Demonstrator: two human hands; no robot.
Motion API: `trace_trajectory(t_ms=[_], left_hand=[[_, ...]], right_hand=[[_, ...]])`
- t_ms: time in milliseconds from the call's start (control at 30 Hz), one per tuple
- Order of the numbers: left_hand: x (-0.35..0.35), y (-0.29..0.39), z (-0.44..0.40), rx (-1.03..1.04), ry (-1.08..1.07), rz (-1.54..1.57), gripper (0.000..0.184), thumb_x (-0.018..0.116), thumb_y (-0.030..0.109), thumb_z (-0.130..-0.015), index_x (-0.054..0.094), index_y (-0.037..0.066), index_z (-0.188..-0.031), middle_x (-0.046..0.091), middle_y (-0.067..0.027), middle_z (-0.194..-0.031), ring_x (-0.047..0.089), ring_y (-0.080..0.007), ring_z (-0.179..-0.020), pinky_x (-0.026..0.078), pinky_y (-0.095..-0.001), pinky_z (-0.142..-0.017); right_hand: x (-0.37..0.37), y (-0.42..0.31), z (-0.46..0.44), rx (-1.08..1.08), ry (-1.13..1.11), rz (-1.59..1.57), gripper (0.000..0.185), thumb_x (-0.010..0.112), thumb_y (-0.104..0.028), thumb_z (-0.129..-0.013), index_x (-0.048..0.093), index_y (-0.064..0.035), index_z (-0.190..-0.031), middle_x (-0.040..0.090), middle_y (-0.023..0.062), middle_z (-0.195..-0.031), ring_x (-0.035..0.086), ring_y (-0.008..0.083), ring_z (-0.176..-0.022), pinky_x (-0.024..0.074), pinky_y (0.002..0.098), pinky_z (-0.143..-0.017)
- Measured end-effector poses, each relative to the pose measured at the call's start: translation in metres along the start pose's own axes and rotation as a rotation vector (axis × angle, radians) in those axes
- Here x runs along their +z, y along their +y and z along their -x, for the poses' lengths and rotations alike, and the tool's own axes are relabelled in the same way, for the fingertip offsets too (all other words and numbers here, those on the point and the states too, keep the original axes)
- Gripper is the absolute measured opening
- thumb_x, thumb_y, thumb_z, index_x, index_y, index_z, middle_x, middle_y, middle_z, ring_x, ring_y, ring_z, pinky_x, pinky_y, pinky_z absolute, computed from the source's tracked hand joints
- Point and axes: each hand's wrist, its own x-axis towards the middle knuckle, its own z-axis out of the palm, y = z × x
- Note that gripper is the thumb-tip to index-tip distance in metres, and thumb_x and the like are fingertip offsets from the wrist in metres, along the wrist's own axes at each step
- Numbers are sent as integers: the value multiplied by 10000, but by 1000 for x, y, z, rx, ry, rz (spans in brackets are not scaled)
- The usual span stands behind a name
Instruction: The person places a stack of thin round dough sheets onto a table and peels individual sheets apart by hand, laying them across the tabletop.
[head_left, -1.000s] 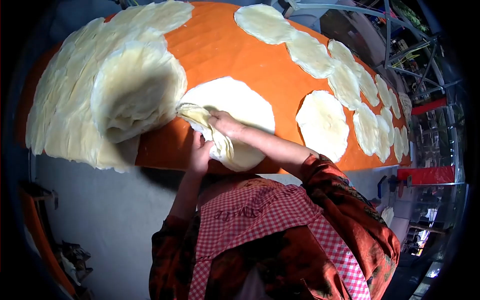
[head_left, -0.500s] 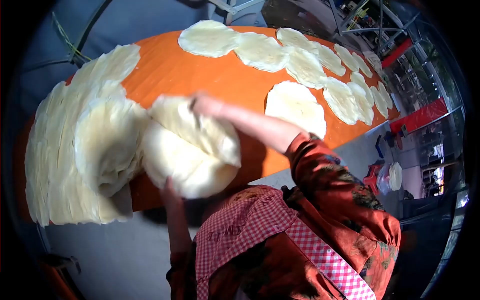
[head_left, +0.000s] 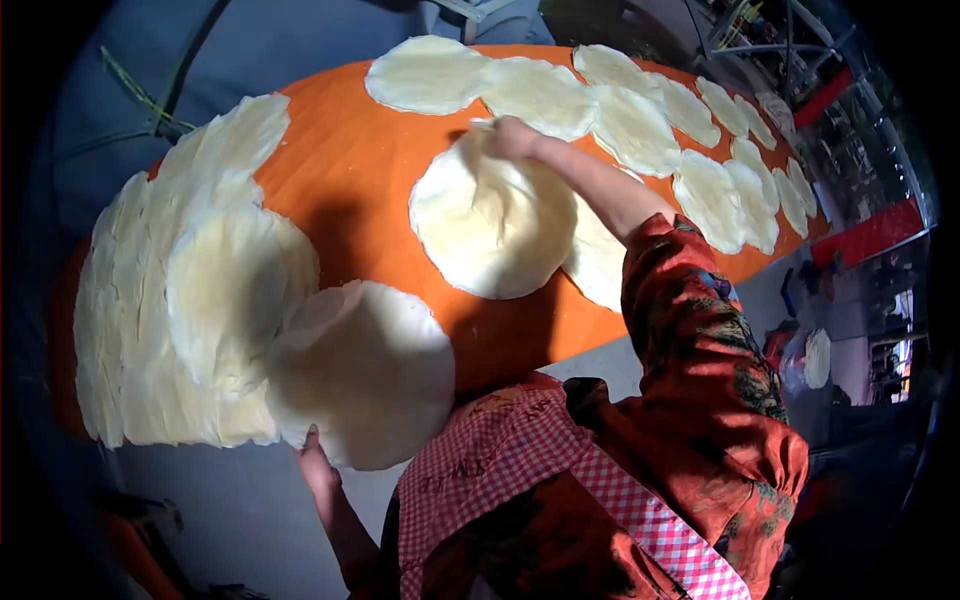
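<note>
My left hand (head_left: 317, 464) grips the near edge of a thin round dough sheet (head_left: 365, 385), thumb on top and fingers underneath. That sheet hangs flat at the table's front edge, beside the overlapping sheets on the left. Farther off, my right hand (head_left: 512, 138) pinches the upper rim of another dough sheet (head_left: 490, 225), which is creased below the fingers and spreads over the orange cloth. Its right side covers part of a dough sheet (head_left: 597, 265) partly hidden by my right forearm.
Overlapping dough sheets (head_left: 145, 330) cover the left end of the orange table (head_left: 350, 150). More round sheets (head_left: 635, 130) lie along the back and right. Metal bars (head_left: 470, 12) stand behind the table. A red-checked apron (head_left: 500, 450) covers my front.
The bunched dough near the middle has come apart into two sheets. My right hand moved right and away with one; my left hand drew the other toward me.
</note>
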Motion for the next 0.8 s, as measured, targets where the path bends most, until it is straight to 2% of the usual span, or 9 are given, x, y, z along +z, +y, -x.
trace_trajectory(t_ms=[167,267,400,467,567,600,667,700,800], left_hand=[[32,43,25,-52,0,27,408,610,112,-870,494,-38,-1230,577,-122,-1170,574,-223,-1028,472,-353,-863],[45,58,34,-50,-34,85,415,624,115,-858,496,-35,-1224,575,-116,-1164,574,-218,-1018,478,-342,-850],[61,70,44,-54,-47,120,425,617,100,-849,484,-32,-1230,560,-108,-1169,563,-210,-1022,476,-336,-852],[64,72,47,-62,-64,131,437,591,100,-859,461,-35,-1253,545,-110,-1181,549,-204,-1041,469,-337,-868],[83,82,48,-14,-62,198,414,548,93,-878,461,-43,-1259,541,-119,-1190,545,-213,-1069,459,-339,-907],[86,87,47,69,-116,163,411,548,80,-876,463,-42,-1260,535,-120,-1204,541,-226,-1085,452,-355,-928],[102,111,46,160,-246,118,381,560,84,-872,500,-26,-1232,560,-153,-1184,549,-244,-1085,459,-366,-914],[97,115,42,687,-295,-645,320,567,98,-865,553,-9,-1166,591,-185,-1140,553,-283,-1092,462,-375,-905],[125,153,41,1325,-182,-1252,253,566,109,-861,591,13,-1094,617,-188,-1085,585,-313,-1027,486,-390,-845]], right_hand=[[-54,-18,-48,-46,71,-134,280,619,-205,-686,663,15,-854,674,188,-848,643,286,-803,498,383,-751],[-102,-26,-80,496,-84,-179,399,650,-246,-700,655,-20,-1029,676,193,-930,661,287,-866,520,388,-766],[-65,51,-46,215,269,102,486,692,-303,-694,617,-41,-1097,676,181,-923,663,262,-861,528,373,-760],[-15,52,-19,-62,502,-69,252,574,-95,-774,625,6,-998,679,129,-839,641,207,-792,518,347,-703],[53,-61,135,-579,-47,-502,661,718,-238,-736,408,-27,-1280,499,187,-1198,469,310,-1134,431,416,-927],[61,-108,181,-718,-232,-533,818,766,-286,-724,336,-39,-1375,439,207,-1318,412,344,-1248,403,439,-1001],[31,-173,242,-422,-686,-785,980,789,-289,-667,230,-64,-1440,333,236,-1413,367,361,-1298,357,424,-1045],[58,-192,265,-469,-517,-869,981,786,-297,-665,230,-43,-1432,323,229,-1421,386,368,-1275,334,422,-1058],[83,-218,279,-402,-138,-1097,795,668,-111,-753,240,-27,-1418,334,180,-1396,401,309,-1262,388,389,-1014]])
